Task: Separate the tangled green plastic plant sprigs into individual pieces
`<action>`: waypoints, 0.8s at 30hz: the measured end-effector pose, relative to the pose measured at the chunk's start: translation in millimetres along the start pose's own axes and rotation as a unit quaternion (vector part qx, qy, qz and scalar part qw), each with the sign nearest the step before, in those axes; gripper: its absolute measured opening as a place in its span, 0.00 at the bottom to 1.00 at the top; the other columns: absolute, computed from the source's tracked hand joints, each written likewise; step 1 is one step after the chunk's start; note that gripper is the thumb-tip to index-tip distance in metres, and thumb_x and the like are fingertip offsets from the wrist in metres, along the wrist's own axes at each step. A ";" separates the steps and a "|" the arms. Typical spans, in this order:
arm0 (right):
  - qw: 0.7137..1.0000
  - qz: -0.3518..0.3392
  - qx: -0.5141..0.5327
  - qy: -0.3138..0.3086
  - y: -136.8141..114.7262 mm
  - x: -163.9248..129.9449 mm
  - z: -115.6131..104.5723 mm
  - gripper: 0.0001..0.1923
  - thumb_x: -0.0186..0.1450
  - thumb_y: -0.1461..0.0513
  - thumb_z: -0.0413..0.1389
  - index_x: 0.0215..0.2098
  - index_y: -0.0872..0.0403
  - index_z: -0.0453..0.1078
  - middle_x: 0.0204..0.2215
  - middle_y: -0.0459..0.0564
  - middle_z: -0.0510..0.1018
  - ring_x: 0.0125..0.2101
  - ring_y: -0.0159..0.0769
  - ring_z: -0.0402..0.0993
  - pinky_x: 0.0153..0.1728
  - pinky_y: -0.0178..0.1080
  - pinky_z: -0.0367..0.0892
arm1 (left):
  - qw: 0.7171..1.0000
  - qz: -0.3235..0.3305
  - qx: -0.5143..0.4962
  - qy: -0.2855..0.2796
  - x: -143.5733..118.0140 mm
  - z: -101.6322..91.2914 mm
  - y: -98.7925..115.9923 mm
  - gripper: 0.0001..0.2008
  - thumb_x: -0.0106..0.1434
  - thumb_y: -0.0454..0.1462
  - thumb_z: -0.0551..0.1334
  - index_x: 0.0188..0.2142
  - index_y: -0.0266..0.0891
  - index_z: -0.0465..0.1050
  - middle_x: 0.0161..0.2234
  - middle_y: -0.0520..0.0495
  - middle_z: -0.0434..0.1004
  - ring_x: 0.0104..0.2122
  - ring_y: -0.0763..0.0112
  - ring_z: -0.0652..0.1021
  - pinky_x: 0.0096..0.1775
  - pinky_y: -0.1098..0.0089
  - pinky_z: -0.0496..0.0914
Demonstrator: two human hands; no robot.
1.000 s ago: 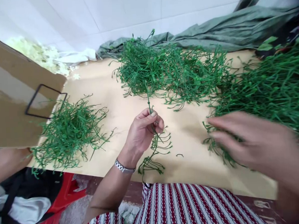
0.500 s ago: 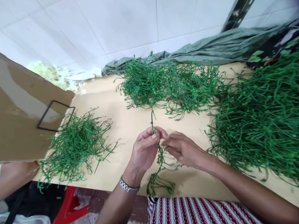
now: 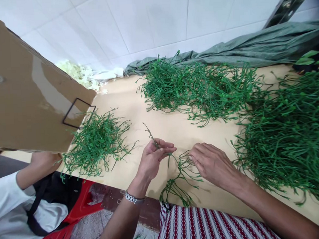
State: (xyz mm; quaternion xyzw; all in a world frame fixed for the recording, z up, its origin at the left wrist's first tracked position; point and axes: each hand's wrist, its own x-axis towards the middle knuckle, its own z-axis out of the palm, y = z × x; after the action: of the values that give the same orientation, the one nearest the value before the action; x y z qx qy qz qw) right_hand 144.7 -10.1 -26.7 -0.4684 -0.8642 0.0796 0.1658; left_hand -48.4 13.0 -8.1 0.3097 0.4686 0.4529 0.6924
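Observation:
My left hand (image 3: 152, 159), with a watch on its wrist, pinches a thin green artificial plant stem (image 3: 150, 132) between thumb and fingers. The stem's top end tilts up and left, and its branched lower part (image 3: 182, 173) hangs toward the table's near edge. To the right, my right hand (image 3: 214, 166) has its fingers closed at the tips of some of these thin branches. What exactly sits between those fingertips is partly hidden.
Bunches of green stems lie at the back (image 3: 197, 85), in a large heap at right (image 3: 288, 137) and in a pile at left (image 3: 99, 142). A cardboard sheet (image 3: 32, 87) stands at left beside another person's hand (image 3: 48, 162). Green cloth (image 3: 225, 53) lines the wall.
My right hand has drawn away from the left, to the right, spreading the branches between them. The stem's top now leans left instead of standing straight. The camera view has shifted left.

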 end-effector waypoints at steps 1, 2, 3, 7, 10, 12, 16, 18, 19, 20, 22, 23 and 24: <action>1.000 0.000 0.000 0.003 -0.6 -0.2 -1.7 0.08 0.62 0.69 0.48 0.28 0.56 0.67 0.27 0.50 0.69 0.30 0.37 0.64 0.33 0.38 0.58 | 1.000 -0.007 0.024 0.019 -1.7 -3.7 0.2 0.11 0.52 0.28 0.60 0.36 0.35 0.64 0.33 0.44 0.77 0.33 0.66 0.78 0.41 0.63 0.68; 1.000 0.002 -0.001 0.004 -1.0 -0.4 -3.4 0.08 0.62 0.69 0.48 0.29 0.56 0.67 0.27 0.50 0.69 0.29 0.36 0.64 0.33 0.38 0.59 | 0.999 -0.019 0.044 0.025 -3.6 -7.7 0.9 0.15 0.52 0.28 0.60 0.40 0.35 0.64 0.34 0.43 0.77 0.34 0.65 0.78 0.41 0.62 0.69; 1.000 0.004 -0.004 0.006 -1.3 -0.5 -4.9 0.08 0.62 0.69 0.47 0.29 0.56 0.67 0.27 0.50 0.69 0.29 0.36 0.64 0.32 0.37 0.59 | 0.997 -0.036 0.061 0.022 -5.8 -12.2 2.5 0.19 0.51 0.28 0.60 0.44 0.35 0.63 0.36 0.41 0.77 0.35 0.64 0.78 0.40 0.61 0.70; 1.000 0.015 -0.025 0.000 -0.6 -0.1 -10.0 0.08 0.62 0.69 0.47 0.28 0.56 0.66 0.26 0.49 0.69 0.28 0.35 0.65 0.32 0.37 0.59 | 0.985 -0.093 0.144 -0.009 -15.7 -35.0 15.8 0.23 0.51 0.30 0.60 0.48 0.32 0.62 0.37 0.39 0.77 0.32 0.63 0.78 0.37 0.59 0.72; 0.999 0.022 -0.031 -0.009 -0.2 0.8 -12.6 0.09 0.62 0.69 0.46 0.27 0.56 0.66 0.26 0.49 0.69 0.28 0.34 0.65 0.32 0.36 0.59 | 0.958 -0.090 0.271 0.019 -19.7 -53.2 29.3 0.15 0.51 0.31 0.60 0.40 0.31 0.69 0.34 0.40 0.77 0.27 0.66 0.77 0.33 0.63 0.72; 0.999 0.027 -0.028 -0.014 -0.5 1.3 -13.2 0.09 0.63 0.69 0.46 0.28 0.56 0.66 0.27 0.49 0.69 0.28 0.34 0.65 0.31 0.35 0.59 | 0.931 -0.070 0.354 0.045 -20.2 -63.2 36.6 0.08 0.50 0.32 0.59 0.32 0.31 0.71 0.35 0.40 0.76 0.24 0.68 0.77 0.30 0.65 0.72; 0.999 0.027 -0.025 -0.012 -2.4 0.3 -12.5 0.09 0.62 0.69 0.46 0.27 0.56 0.65 0.26 0.49 0.68 0.27 0.33 0.64 0.30 0.35 0.59 | 0.868 -0.014 0.486 0.101 -18.8 -77.8 44.1 0.10 0.49 0.29 0.55 0.31 0.34 0.73 0.27 0.46 0.75 0.22 0.69 0.74 0.25 0.70 0.70; 0.999 0.021 -0.025 -0.012 -3.3 -0.5 -12.2 0.09 0.61 0.70 0.46 0.27 0.56 0.65 0.26 0.49 0.68 0.27 0.33 0.64 0.30 0.36 0.58 | 0.841 0.011 0.528 0.115 -18.1 -81.1 45.4 0.11 0.48 0.28 0.55 0.29 0.36 0.74 0.25 0.48 0.75 0.21 0.70 0.73 0.24 0.72 0.68; 0.999 0.020 -0.026 -0.013 -3.7 -0.8 -12.3 0.09 0.61 0.70 0.46 0.27 0.56 0.65 0.26 0.49 0.68 0.26 0.33 0.63 0.29 0.36 0.58 | 0.838 0.019 0.533 0.114 -17.9 -80.8 45.6 0.10 0.48 0.28 0.55 0.28 0.37 0.74 0.25 0.48 0.75 0.20 0.71 0.73 0.23 0.73 0.67; 0.999 0.021 -0.024 -0.015 -4.0 -1.0 -12.5 0.09 0.61 0.70 0.46 0.27 0.56 0.65 0.26 0.49 0.68 0.26 0.33 0.63 0.29 0.36 0.57 | 0.846 0.024 0.522 0.106 -17.7 -79.1 45.5 0.10 0.49 0.29 0.55 0.28 0.37 0.75 0.25 0.48 0.75 0.20 0.71 0.72 0.23 0.73 0.66; 0.999 0.027 -0.011 -0.019 -4.8 -0.8 -12.8 0.09 0.61 0.70 0.46 0.27 0.56 0.65 0.26 0.48 0.68 0.26 0.33 0.63 0.28 0.36 0.57 | 0.878 0.029 0.471 0.077 -17.4 -71.5 44.1 0.08 0.51 0.31 0.57 0.29 0.36 0.75 0.26 0.47 0.76 0.20 0.72 0.72 0.23 0.73 0.67; 0.999 0.029 0.001 -0.020 -5.3 -0.5 -12.9 0.09 0.62 0.70 0.46 0.27 0.56 0.65 0.26 0.48 0.68 0.26 0.33 0.63 0.28 0.36 0.58 | 0.896 0.031 0.439 0.060 -17.0 -66.4 42.4 0.08 0.52 0.32 0.58 0.29 0.35 0.75 0.27 0.46 0.77 0.20 0.72 0.72 0.24 0.72 0.67; 0.999 0.031 0.015 -0.022 -5.8 -0.1 -12.7 0.10 0.62 0.69 0.45 0.27 0.56 0.65 0.26 0.48 0.68 0.26 0.33 0.64 0.28 0.36 0.58 | 0.913 0.032 0.405 0.043 -16.5 -60.9 40.0 0.07 0.52 0.33 0.59 0.30 0.34 0.75 0.28 0.45 0.77 0.21 0.72 0.73 0.24 0.72 0.68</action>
State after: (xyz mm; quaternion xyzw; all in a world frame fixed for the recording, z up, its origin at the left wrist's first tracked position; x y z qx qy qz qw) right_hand 144.7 -13.6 -13.2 -0.4907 -0.8512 0.1082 0.1514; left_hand -120.9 14.1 9.7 0.5590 0.6308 0.2590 0.4717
